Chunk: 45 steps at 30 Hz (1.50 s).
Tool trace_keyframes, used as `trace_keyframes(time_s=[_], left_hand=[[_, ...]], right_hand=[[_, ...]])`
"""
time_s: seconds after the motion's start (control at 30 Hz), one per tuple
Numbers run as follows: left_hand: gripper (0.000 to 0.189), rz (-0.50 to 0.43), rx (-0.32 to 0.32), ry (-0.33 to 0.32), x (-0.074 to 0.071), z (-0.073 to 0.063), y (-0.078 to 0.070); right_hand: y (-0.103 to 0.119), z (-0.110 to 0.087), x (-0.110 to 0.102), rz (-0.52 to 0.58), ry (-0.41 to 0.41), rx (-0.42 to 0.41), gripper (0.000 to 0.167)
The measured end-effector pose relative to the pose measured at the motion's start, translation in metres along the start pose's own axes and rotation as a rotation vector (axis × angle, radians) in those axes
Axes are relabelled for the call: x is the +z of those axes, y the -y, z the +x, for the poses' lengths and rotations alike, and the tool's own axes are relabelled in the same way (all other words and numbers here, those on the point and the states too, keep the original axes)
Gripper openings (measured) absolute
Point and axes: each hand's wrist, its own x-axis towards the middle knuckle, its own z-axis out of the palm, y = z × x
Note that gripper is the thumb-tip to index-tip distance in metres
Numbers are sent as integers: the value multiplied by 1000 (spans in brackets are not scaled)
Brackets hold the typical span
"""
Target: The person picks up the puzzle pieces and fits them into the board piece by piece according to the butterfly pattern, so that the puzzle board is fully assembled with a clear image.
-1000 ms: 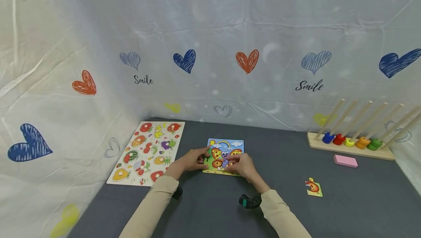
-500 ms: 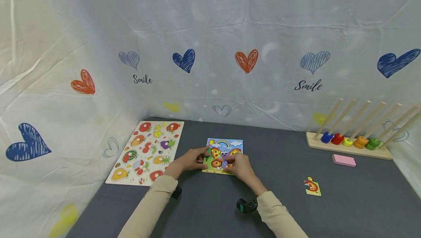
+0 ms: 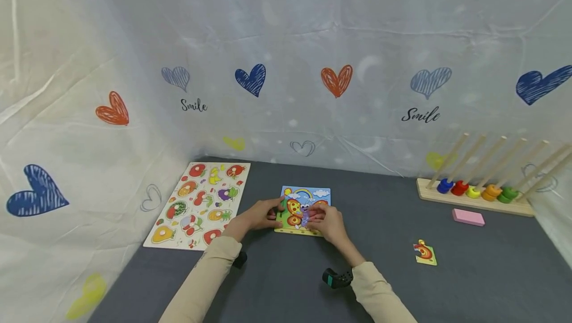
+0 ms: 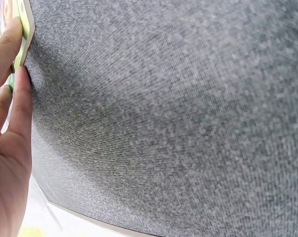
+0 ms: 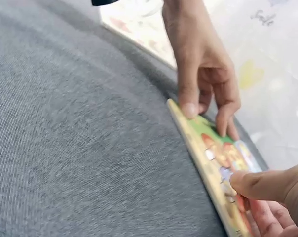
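A butterfly jigsaw puzzle [image 3: 292, 209] lies flat near the middle of the table in the head view. My left hand [image 3: 262, 215] holds its left side; in the left wrist view the thumb [image 4: 8, 39] lies over one corner and a finger touches the edge. Over the right half, my right hand [image 3: 328, 221] has thumb and fingers around a puzzle piece beside the purple butterfly body [image 3: 305, 214]. In the right wrist view a reddish part [image 5: 245, 203] shows between thumb and fingers. My fingers hide the puzzle's lower right. A loose wing piece [image 3: 425, 253] lies off to the right.
A fruit peg puzzle board [image 3: 187, 233] lies at the left. On the right stands a wooden peg stand [image 3: 478, 200] with coloured rings, and a pink block [image 3: 468, 217] lies before it. Patterned sheets [image 3: 286, 114] bound the table [image 3: 277, 283] at the back and left.
The right hand's fingers have shifted slightly over the puzzle's right half, showing more of the purple body. My left hand stays at the puzzle's left side; the loose wing piece has not moved.
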Motion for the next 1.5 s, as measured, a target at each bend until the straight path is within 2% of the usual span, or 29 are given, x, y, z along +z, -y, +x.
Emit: trace_keyframes(time_s=[0.1, 0.33, 0.53, 0.67, 0.87, 1.1, 1.23, 1.37, 1.5], left_hand=[[71, 8, 2, 1, 0, 1, 0], [70, 12, -3, -5, 2, 1, 3], [70, -1, -17, -6, 1, 2, 1], [70, -8, -19, -6, 1, 2, 2], [70, -10, 10, -1, 2, 1, 3], [71, -4, -6, -9, 0, 1, 2], [70, 1, -5, -3, 2, 2, 2], [71, 2, -20, -4, 3, 2, 3], [71, 3, -26, -12, 2, 0, 4]], right_hand=[[-2, 0, 2, 31, 4, 24, 29], [0, 1, 4, 0, 1, 19, 28], [1, 2, 5, 22, 4, 28, 30], [-1, 2, 7, 24, 8, 11, 30], [-3, 3, 11, 36, -8, -1, 31], [-5, 4, 12, 59, -5, -6, 30], [-9, 0, 4, 184, 14, -28, 31], [-14, -7, -15, 356, 69, -26, 34], [-24, -16, -46, 402, 111, -29, 38]])
